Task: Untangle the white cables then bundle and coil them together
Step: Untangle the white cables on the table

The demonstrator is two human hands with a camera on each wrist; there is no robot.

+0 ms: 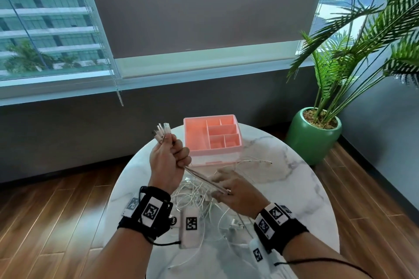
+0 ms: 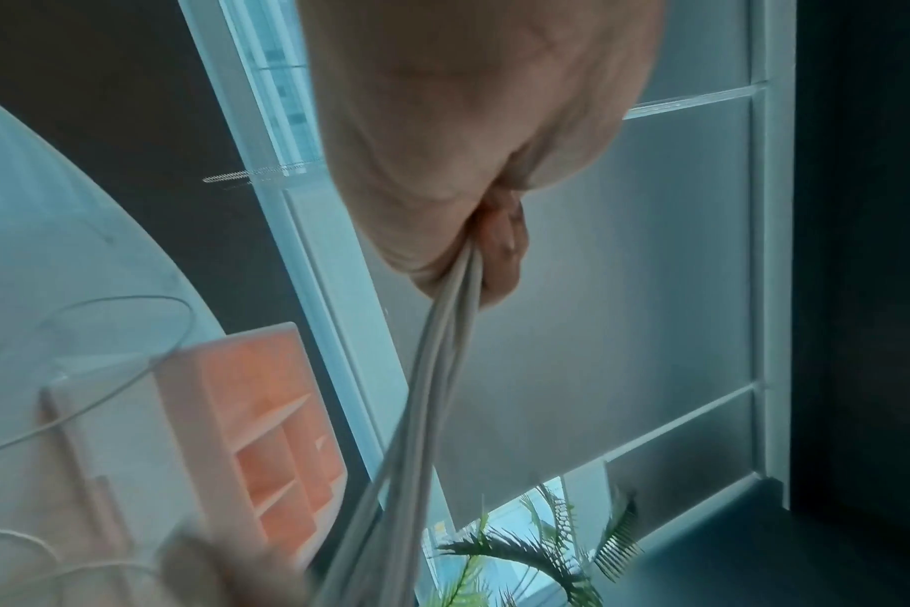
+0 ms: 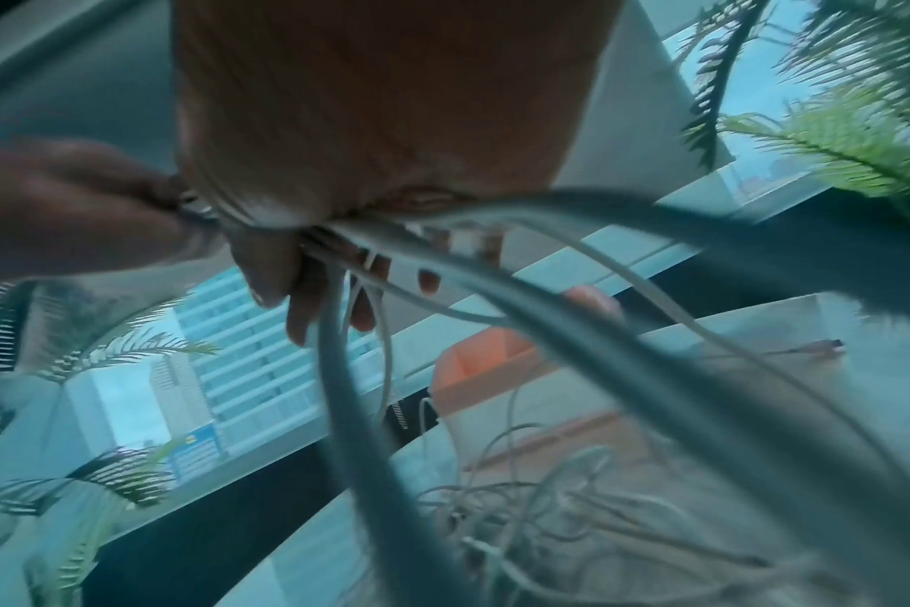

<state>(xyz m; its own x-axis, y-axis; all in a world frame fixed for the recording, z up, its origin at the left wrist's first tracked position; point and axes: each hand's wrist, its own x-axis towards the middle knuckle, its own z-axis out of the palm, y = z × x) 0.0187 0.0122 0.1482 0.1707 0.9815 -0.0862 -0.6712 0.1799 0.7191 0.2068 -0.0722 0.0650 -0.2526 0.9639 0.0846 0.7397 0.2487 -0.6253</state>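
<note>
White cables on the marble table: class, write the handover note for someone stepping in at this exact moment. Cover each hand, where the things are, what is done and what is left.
Left hand: raised above the table, gripping the white cables just below their connector ends, which stick up together.
Right hand: lower, fingers closed around the same strands, which run taut between the hands.
The rest of the cables lie in a loose tangle on the marble table, under and in front of the hands. The pink organizer tray sits behind them.
Done: one set of ends gathered.
Left: clear the tangle, then coil the bundle.
</note>
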